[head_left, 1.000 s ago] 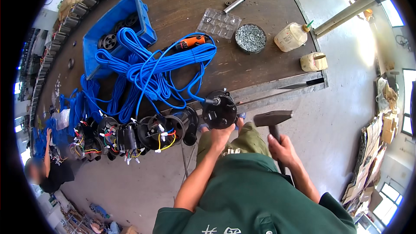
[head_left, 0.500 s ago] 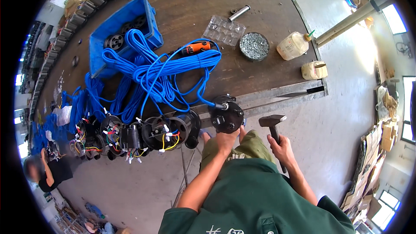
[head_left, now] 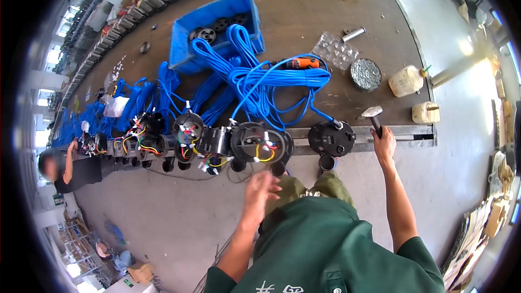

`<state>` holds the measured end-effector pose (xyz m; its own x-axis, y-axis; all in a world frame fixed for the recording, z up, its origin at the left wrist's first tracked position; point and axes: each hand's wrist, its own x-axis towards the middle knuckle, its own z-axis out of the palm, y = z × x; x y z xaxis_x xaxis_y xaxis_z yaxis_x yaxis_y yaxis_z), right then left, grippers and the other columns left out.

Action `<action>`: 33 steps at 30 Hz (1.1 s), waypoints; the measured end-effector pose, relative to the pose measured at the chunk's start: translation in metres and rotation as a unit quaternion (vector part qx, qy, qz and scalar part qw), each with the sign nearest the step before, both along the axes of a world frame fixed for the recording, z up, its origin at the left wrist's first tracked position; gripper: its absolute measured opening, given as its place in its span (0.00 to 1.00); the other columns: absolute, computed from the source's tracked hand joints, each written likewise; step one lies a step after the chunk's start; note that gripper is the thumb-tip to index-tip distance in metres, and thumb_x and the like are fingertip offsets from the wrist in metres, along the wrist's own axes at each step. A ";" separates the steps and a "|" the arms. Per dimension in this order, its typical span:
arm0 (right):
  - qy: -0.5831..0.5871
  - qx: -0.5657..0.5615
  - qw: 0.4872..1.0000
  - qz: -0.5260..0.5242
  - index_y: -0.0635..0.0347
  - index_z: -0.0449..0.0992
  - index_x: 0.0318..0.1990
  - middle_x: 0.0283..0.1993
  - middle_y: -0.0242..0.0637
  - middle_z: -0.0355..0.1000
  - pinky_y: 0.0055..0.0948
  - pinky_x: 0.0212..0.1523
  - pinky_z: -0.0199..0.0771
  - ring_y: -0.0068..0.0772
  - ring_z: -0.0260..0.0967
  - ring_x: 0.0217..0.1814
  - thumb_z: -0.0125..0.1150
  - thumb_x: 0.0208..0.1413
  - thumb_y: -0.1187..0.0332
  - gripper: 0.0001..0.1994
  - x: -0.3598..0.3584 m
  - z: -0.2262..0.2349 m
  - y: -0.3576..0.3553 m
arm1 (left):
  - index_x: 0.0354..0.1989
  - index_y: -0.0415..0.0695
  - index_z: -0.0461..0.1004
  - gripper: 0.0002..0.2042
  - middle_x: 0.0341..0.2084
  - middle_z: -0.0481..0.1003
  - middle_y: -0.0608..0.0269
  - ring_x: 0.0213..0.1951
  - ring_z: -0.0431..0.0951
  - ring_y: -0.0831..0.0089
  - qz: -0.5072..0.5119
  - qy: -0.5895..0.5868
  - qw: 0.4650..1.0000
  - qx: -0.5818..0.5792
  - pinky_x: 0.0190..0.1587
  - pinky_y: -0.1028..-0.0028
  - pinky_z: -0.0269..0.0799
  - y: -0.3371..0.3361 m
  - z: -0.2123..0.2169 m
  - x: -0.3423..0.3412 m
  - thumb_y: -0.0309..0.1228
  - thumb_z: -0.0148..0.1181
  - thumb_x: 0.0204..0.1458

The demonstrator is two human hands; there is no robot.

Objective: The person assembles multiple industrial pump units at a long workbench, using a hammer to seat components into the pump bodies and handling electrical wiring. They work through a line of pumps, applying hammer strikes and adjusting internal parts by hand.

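Note:
My right hand (head_left: 385, 144) is wrapped round the handle of a hammer (head_left: 372, 112); its steel head is over the right part of the bench's front edge. Left of it, a round black motor cover (head_left: 331, 139) sits at the bench edge, with a blue cable (head_left: 324, 115) running into its top. Nothing is in my left hand (head_left: 260, 196), which hangs in front of the bench with fingers apart, slightly blurred. Nearest to it is an open black motor housing (head_left: 251, 142) with coloured wires and white connectors.
Coiled blue cables lie across the bench (head_left: 304, 16), partly over a blue crate (head_left: 176, 49) holding black wheel-like parts. An orange-handled tool (head_left: 302, 63), clear plastic tray (head_left: 334, 49), round dish of metal bits (head_left: 366, 74) and plastic bottle (head_left: 406, 81) stand right. Another person (head_left: 81, 171) works far left.
My left hand has let go of the black motor cover and moved left, away from it. My right hand has carried the hammer forward to the bench edge. The view has shifted.

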<state>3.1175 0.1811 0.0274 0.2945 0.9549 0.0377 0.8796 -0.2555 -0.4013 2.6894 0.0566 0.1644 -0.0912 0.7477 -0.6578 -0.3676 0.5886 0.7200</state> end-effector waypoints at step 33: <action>0.680 -0.288 0.642 0.206 0.65 0.78 0.52 0.46 0.40 0.81 0.35 0.48 0.84 0.32 0.81 0.46 0.57 0.69 0.56 0.18 -0.286 0.214 0.093 | 0.69 0.32 0.50 0.46 0.53 0.72 0.50 0.53 0.75 0.65 -0.045 0.029 0.920 0.389 0.57 0.65 0.71 0.078 0.024 -0.033 0.32 0.77 0.49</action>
